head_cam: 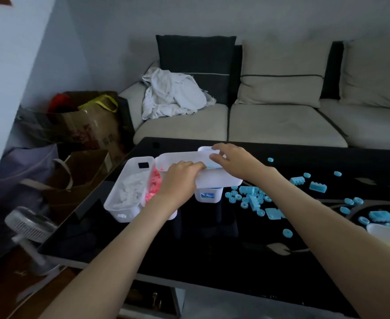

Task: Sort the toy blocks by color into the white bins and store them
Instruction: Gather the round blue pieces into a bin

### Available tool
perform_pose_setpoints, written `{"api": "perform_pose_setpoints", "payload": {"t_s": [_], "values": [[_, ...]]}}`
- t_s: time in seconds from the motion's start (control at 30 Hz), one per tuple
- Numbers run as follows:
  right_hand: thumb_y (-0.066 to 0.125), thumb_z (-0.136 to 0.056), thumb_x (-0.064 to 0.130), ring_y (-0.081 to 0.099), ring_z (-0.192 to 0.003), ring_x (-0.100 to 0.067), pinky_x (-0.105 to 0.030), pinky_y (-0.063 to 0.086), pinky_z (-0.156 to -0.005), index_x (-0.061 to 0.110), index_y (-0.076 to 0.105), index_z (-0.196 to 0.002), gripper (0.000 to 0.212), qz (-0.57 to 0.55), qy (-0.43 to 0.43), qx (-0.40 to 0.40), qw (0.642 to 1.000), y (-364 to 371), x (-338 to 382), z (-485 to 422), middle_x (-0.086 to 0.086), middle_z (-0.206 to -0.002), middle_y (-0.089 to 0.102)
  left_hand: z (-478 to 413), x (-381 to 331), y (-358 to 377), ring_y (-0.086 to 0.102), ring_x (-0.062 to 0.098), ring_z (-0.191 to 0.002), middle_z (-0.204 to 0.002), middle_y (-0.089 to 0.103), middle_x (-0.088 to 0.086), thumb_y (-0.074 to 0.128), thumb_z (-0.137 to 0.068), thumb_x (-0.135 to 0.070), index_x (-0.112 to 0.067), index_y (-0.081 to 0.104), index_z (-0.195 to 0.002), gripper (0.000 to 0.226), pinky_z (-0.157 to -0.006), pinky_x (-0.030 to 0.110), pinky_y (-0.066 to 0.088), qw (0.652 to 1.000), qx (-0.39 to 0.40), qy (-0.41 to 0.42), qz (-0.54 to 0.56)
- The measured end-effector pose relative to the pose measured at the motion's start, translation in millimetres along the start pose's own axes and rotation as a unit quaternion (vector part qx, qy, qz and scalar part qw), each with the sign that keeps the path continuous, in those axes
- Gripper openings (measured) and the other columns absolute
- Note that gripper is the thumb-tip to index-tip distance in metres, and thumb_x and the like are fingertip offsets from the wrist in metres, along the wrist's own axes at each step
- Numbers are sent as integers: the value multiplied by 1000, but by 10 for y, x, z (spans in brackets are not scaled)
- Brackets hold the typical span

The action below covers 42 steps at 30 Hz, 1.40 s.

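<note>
Head view. Black glass table (212,238) fills the lower centre and right of the frame; grey sofa (281,120) behind it, with a crumpled white cloth (173,95) on its left seat.

Left of centre on the table: a white bin of white blocks (129,189), upright. Just to its right, touching it, a bin of pink blocks (153,187), largely hidden by the left hand (180,180).

Both hands are on a third white bin (212,176), held above the others and lying crosswise over them, its long side toward the camera. Left hand is clenched on its near-left rim, fingers curled over the edge. Right hand (233,160) grasps the far-right rim, fingers spread over the top. A little blue shows inside it, under the right hand.

Below this held bin stands another white bin holding blue blocks (209,195), only its near end visible.

Loose blue blocks (249,192) lie scattered over the right half of the table, from beside that bin out to the right edge. A further white container (387,233) is cut off at the lower right edge; contents unclear.

Far left, off the table: paper bags (85,125) and a small fan (31,224) on the floor.
</note>
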State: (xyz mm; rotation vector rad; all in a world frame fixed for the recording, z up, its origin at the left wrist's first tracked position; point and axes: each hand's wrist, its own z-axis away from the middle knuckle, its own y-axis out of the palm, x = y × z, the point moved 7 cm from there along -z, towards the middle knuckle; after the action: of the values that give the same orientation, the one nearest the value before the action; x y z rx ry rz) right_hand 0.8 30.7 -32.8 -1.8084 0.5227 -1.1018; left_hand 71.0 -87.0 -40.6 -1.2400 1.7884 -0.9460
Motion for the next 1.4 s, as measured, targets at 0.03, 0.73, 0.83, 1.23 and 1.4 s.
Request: {"api": "perform_pose_setpoints", "payload": {"t_s": [0.03,0.73,0.83,1.23,1.4], "values": [[41,-96,46,51,-112,-19,-36,41,-97,23,43,-136,47,-9,2,3,1000,-15,-18,88,-3,-127,52,20,-28,-17,55,25,-101,-105,65,7,44,-90,-2,-18,59,-123,40,-77,29,34,1000,-2,1,7],[55,-91,28,51,-92,-14,-28,42,-79,17,62,-103,18,98,19,135,986,390,-144,1706,3,-99,56,946,-595,173,54,20,-106,-124,59,3,40,-93,-5,-25,60,-120,38,-84,26,42,960,278,-15,-21],[60,-88,38,47,-104,-12,-27,39,-88,19,64,-106,26,39,17,85,995,283,-270,1757,4,-108,56,880,-629,278,56,18,-104,-122,60,1,48,-92,-16,-25,61,-119,31,-85,26,46,945,328,-9,-14],[51,-87,22,19,-138,-32,-47,19,-110,24,20,-147,68,117,275,28,954,144,-1581,1490,-6,-152,17,-194,-861,655,51,14,-88,-117,51,5,43,-98,-20,-19,53,-126,29,-77,27,40,970,227,4,85],[56,-88,28,33,-125,-27,-40,28,-104,23,37,-138,54,177,238,32,955,126,-1781,1227,-4,-135,36,-462,-938,1152,49,25,-114,-139,35,8,48,-98,-22,-26,30,-146,51,-84,31,41,947,320,23,14]]}}
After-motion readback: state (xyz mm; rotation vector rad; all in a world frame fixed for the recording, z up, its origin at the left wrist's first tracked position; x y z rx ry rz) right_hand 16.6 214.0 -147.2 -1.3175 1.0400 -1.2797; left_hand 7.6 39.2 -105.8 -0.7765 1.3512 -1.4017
